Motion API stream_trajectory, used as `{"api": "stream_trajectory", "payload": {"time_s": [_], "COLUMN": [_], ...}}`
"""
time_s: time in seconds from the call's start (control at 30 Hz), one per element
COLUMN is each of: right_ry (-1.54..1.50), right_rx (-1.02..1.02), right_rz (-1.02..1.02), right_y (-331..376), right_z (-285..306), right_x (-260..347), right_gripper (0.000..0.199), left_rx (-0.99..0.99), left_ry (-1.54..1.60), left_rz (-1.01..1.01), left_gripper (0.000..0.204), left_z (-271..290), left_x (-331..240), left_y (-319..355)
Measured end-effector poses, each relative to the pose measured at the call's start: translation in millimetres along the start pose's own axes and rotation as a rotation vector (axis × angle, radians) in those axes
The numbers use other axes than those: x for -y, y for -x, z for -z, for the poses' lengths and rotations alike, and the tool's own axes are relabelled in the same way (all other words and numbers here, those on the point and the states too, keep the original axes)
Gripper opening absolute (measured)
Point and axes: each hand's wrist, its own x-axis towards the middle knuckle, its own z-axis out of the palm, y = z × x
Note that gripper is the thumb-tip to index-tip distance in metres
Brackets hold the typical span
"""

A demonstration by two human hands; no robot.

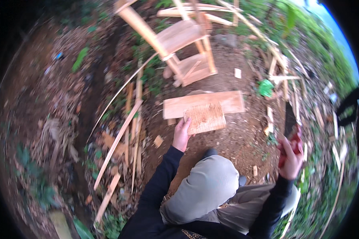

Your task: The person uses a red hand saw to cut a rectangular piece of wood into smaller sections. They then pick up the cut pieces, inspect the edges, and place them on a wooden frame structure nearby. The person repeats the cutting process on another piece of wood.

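Observation:
Between the thumb and fingers of my left hand is the left edge of a short, rough-faced wooden board. It is held above the ground, in front of my knee, and overlaps the view of a longer plank lying crosswise behind it. Out to the right, my right hand is closed around the red handle of what looks like a hand saw. Its dark blade points up and away from me, well apart from the board.
Beyond the plank stands a wooden frame with shelf-like boards. Long wood strips lie at the left, and more sticks at the right. A green plastic piece and small offcuts are on the dirt.

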Motion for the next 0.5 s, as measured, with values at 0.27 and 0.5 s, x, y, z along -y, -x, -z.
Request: {"api": "stream_trajectory", "payload": {"time_s": [0.27,0.5], "right_ry": [-0.08,-0.071], "right_rx": [0.178,0.232], "right_rz": [-0.19,-0.177], "right_y": [9.6,3.7], "right_z": [29.7,-11.3], "right_x": [-9.6,-14.8], "right_gripper": [0.031,0.027], "left_rx": [-0.189,-0.463], "left_ry": [-0.522,-0.533], "left_rz": [0.216,0.198], "left_gripper": [0.041,0.033], "left_z": [221.9,334.0], "left_x": [-38.2,31.5], "left_y": [91.4,202.2]}}
